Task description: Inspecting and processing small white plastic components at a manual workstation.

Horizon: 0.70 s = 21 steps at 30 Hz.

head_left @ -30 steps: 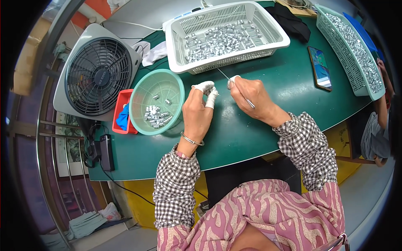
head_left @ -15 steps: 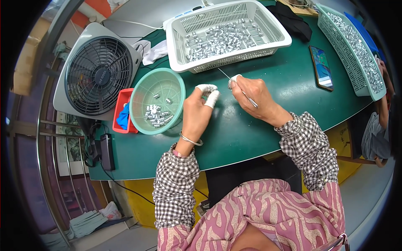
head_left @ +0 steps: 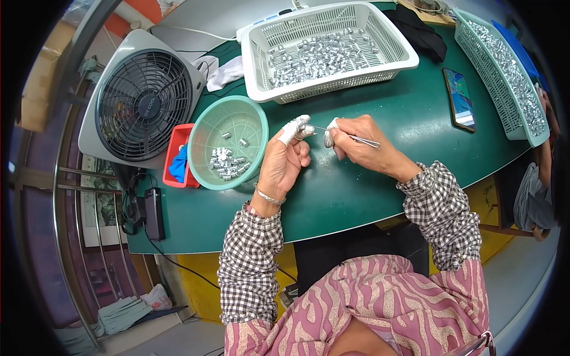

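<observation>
My left hand (head_left: 282, 165), thumb and forefinger wrapped in white covers, is closed in a pinch on a small silvery metal part (head_left: 306, 126), mostly hidden by the fingertips. My right hand (head_left: 374, 153) grips a thin metal pick (head_left: 364, 141) like a pen, and its narrow end reaches the part in my left fingers. White wrapping also shows on a finger of my right hand. Left of my left hand stands a round green mesh basket (head_left: 261, 127) with several silvery cylindrical parts (head_left: 229, 164). Beyond both hands, a white rectangular basket (head_left: 332, 89) holds many more such parts.
A grey fan (head_left: 147, 107) and a red bin (head_left: 178, 145) with blue cloth stand at the left. On the right lie a phone (head_left: 458, 99) and a long pale green basket (head_left: 497, 89) full of metal parts. Another person's arm (head_left: 543, 154) shows at the far right.
My left hand has turned palm-up, its pinched fingertips raised slightly. The pick has swung from pointing up-left, away from the left hand, to meet the left fingertips.
</observation>
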Motion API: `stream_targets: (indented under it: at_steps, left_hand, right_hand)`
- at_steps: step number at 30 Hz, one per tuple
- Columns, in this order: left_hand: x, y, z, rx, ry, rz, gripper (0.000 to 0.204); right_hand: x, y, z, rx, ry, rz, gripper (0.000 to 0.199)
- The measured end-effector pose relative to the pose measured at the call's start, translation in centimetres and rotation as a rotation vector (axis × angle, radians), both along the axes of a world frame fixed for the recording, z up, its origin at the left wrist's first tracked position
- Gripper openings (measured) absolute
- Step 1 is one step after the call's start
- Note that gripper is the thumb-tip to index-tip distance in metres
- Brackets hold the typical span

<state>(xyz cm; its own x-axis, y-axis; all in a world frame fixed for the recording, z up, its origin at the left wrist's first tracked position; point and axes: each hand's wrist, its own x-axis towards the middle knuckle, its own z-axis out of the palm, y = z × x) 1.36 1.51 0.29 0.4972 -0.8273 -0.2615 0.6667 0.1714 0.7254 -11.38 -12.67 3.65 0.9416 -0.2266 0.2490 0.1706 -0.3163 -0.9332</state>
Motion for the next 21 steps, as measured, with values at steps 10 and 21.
stream_targets:
  at_steps: [10,21]
  left_hand:
    - [-0.1,-0.1,0.1,0.005,0.001,0.021,0.028]
    - [0.1,0.2,-0.3,0.033,-0.155,-0.018,0.023]
  right_hand:
    - [0.4,-0.1,-1.2,-0.128,-0.021,-0.025,0.023]
    - [0.7,0.4,-1.0,-0.208,-0.177,-0.163,0.01]
